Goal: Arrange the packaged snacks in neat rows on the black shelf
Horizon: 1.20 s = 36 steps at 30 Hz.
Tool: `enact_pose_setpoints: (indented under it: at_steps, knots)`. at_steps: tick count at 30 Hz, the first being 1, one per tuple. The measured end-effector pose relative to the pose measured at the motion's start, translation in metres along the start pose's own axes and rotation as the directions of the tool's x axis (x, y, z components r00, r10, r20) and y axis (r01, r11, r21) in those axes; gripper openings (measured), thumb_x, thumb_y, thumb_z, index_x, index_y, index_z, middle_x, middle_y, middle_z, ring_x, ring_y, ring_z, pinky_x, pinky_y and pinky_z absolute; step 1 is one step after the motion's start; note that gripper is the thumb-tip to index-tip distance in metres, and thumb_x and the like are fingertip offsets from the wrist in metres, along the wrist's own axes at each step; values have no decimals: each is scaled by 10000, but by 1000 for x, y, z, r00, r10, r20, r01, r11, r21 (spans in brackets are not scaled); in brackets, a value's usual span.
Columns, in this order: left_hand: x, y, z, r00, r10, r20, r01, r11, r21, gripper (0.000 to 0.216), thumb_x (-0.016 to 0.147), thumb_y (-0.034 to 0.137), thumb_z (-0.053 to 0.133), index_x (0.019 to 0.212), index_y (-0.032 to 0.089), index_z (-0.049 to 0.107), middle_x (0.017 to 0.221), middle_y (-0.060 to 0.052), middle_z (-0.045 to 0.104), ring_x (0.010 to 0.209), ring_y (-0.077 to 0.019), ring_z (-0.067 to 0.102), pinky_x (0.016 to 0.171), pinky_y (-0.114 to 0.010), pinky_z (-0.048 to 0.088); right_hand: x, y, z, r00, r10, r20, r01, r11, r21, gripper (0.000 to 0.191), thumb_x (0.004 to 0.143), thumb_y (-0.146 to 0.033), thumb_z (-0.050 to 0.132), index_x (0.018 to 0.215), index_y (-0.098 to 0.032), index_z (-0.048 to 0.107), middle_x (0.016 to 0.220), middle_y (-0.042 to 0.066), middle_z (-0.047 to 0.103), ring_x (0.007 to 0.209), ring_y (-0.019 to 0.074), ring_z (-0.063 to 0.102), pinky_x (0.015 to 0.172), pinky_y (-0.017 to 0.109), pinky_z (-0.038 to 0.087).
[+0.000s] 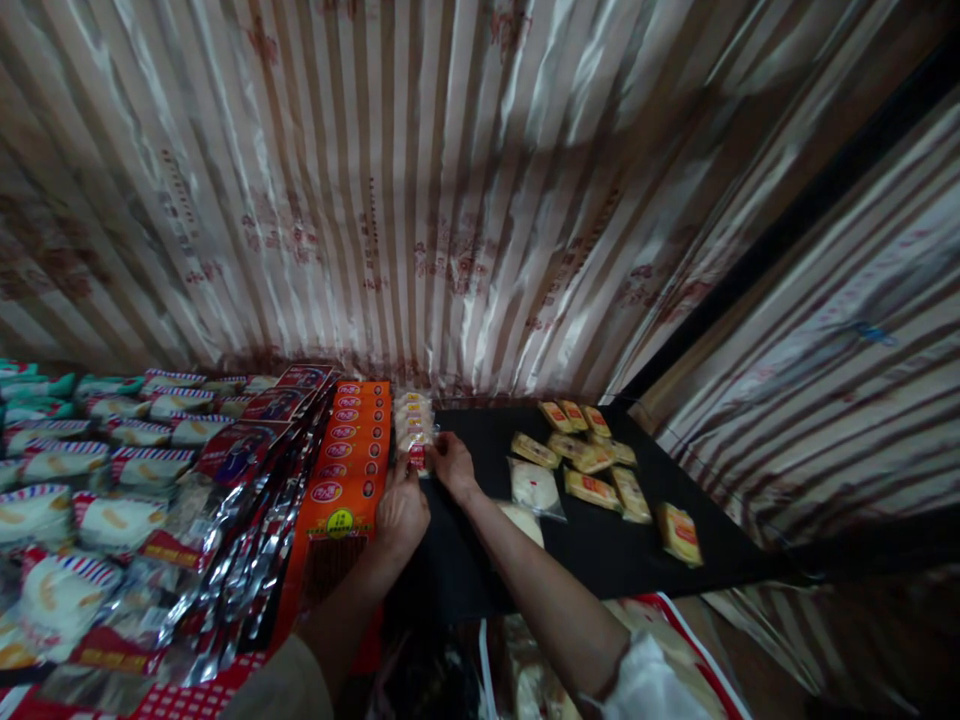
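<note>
A small clear-wrapped white snack packet with a red label (417, 456) lies at the near end of a row of similar white packets (414, 408). My left hand (403, 512) is closed at its near left edge, fingertips on the packet. My right hand (453, 464) pinches its right side. Left of the row, overlapping orange snack packs (337, 470) form a column, and my left wrist passes over their lower part. A round white wrapped snack (535, 487) lies to the right of my right hand. Another white one (522, 520) is partly hidden by my right forearm.
Yellow wrapped snack packets (592, 455) are scattered on the black tabletop (480, 560). Dark red and silver packs (251, 480) and many white-and-blue striped packs (124, 510) cover the left side. A red-edged bag (667, 630) stands below the front edge. Striped sheeting (420, 200) hangs behind.
</note>
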<state>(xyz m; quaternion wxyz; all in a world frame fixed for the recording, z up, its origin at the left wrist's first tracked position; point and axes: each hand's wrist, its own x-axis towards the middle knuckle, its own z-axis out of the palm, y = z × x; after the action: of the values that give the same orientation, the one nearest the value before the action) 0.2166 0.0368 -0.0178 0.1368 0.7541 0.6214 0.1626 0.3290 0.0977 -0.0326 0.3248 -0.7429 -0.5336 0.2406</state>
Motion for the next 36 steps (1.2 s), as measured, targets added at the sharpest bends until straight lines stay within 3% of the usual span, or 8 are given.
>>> enact_pose_setpoints:
  at_steps: [5, 10, 13, 16, 19, 22, 29, 36]
  knots:
    - [-4, 7, -3, 999, -17, -33, 20, 996, 88, 450, 788, 85, 417, 1225, 95, 524, 1312, -136, 497, 1124, -246, 522, 921, -320, 469, -6, 4, -4, 997, -56, -54, 56, 998, 2, 293, 767, -253, 582, 1041, -148, 598, 947, 87, 650, 820, 171, 625, 767, 277, 484]
    - [-15, 18, -9, 998, 15, -67, -8, 995, 103, 422, 814, 109, 393, 1213, 95, 531, 1347, -156, 445, 1134, -245, 515, 918, -323, 466, -30, 19, -44, 957, -261, -124, 252, 964, -81, 253, 809, -217, 494, 1021, -165, 623, 978, 87, 642, 888, 190, 605, 823, 313, 473]
    - [-27, 33, -10, 993, 116, 30, -115, 993, -13, 396, 821, 114, 381, 1167, 140, 572, 1295, -111, 497, 1153, -200, 502, 970, -280, 423, -57, 36, -79, 925, -361, -120, 334, 921, -199, 262, 838, -203, 433, 1003, -171, 635, 985, 84, 655, 950, 205, 583, 876, 338, 441]
    - [-46, 52, -5, 948, 281, 150, -260, 954, -147, 390, 830, 196, 424, 1199, 184, 549, 1359, -79, 442, 1219, -202, 442, 1018, -289, 379, -89, 56, -106, 921, -375, -102, 328, 890, -317, 284, 864, -213, 397, 992, -167, 646, 976, 87, 669, 974, 219, 568, 906, 354, 418]
    - [-67, 69, 1, 874, 394, 286, -340, 915, -219, 525, 785, 320, 542, 1289, 196, 463, 1434, -93, 345, 1283, -264, 364, 1049, -350, 348, -120, 75, -118, 935, -349, -60, 305, 880, -364, 302, 877, -230, 388, 990, -158, 659, 995, 98, 673, 964, 224, 573, 899, 348, 425]
    - [-84, 81, 5, 853, 387, 351, -347, 922, -174, 573, 738, 236, 593, 1290, 180, 449, 1439, -112, 324, 1286, -286, 352, 1054, -364, 338, -143, 87, -120, 938, -344, -38, 313, 890, -331, 303, 870, -218, 398, 981, -143, 671, 1052, 112, 660, 1008, 227, 564, 920, 347, 419]
    - [-107, 75, 5, 897, 367, 246, -355, 930, -91, 420, 817, 41, 341, 1161, 182, 536, 1250, -90, 477, 1132, -199, 469, 959, -318, 418, -169, 82, -124, 958, -272, 86, 284, 942, -179, 352, 799, -125, 370, 995, -139, 661, 996, 95, 671, 963, 207, 581, 896, 326, 431]
    - [-102, 53, -20, 938, 342, 61, -329, 931, -161, 325, 881, 107, 316, 950, 186, 623, 1003, -55, 585, 970, -166, 517, 867, -273, 439, -170, 70, -134, 914, -289, 286, 261, 956, 131, 402, 700, -99, 407, 1007, -185, 652, 1056, 61, 654, 1023, 185, 571, 940, 345, 412]
